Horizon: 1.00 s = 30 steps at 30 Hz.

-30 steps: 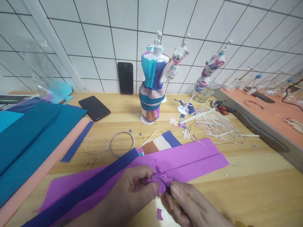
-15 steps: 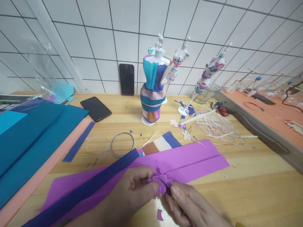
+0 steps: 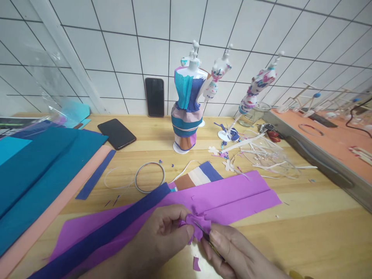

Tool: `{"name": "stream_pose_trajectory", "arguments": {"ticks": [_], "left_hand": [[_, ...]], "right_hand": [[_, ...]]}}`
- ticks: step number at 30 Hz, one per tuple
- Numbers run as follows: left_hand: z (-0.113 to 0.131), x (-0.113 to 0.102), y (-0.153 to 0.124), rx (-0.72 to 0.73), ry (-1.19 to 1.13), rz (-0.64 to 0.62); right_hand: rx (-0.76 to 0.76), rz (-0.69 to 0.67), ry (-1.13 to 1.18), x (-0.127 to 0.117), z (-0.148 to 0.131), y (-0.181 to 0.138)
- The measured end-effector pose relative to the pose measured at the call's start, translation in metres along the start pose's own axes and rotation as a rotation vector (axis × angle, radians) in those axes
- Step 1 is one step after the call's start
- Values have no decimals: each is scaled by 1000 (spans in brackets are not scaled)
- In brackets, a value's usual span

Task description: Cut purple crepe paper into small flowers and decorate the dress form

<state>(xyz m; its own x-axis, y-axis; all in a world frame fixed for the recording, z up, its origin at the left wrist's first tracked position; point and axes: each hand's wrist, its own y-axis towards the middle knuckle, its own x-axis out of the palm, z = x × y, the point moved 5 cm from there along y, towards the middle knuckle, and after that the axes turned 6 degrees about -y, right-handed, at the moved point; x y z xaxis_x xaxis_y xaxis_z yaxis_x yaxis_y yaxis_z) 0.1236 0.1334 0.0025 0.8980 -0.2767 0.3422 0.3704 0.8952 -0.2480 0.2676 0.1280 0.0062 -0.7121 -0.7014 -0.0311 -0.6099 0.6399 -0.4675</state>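
Note:
My left hand (image 3: 167,232) pinches a small ruffled purple paper flower (image 3: 199,226) between thumb and forefinger, just above the table. Closed round slim, dark-tipped tweezers (image 3: 213,248) with a yellowish shank, my right hand (image 3: 232,248) is close on the flower's right side. The tool's pointed tip lies against the petals; whether it grips the paper I cannot tell. Behind and beneath the hands spreads a folded purple crepe paper sheet (image 3: 247,192). Across it runs a dark blue paper strip (image 3: 124,217). A little purple scrap (image 3: 197,264) lies below the flower.
A paper-dressed mannequin (image 3: 187,100) stands at the back, with patterned mannequins (image 3: 257,87) to its right. Two phones (image 3: 116,133) are at left centre. Teal paper (image 3: 52,170) covers the left side. A metal ring (image 3: 149,177) and white strips (image 3: 255,151) lie about.
The tweezers' tip has shifted slightly over the flower, and the petals sit a little differently. Both hands keep nearly the same place; the whole view has moved very slightly.

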Motion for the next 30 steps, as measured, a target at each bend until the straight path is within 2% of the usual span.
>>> {"name": "stream_pose_trajectory", "arguments": {"ticks": [8,19,30], "left_hand": [[0,2,0,69,24,-35],[3,2,1,28,44,-34],[5,1,3,57,96,-42]], "right_hand": [[-112,-9,-154,-7,3,-4],[-29,-18,1,4,-2,1],[29,-31,-11,3,-6,-1]]}}
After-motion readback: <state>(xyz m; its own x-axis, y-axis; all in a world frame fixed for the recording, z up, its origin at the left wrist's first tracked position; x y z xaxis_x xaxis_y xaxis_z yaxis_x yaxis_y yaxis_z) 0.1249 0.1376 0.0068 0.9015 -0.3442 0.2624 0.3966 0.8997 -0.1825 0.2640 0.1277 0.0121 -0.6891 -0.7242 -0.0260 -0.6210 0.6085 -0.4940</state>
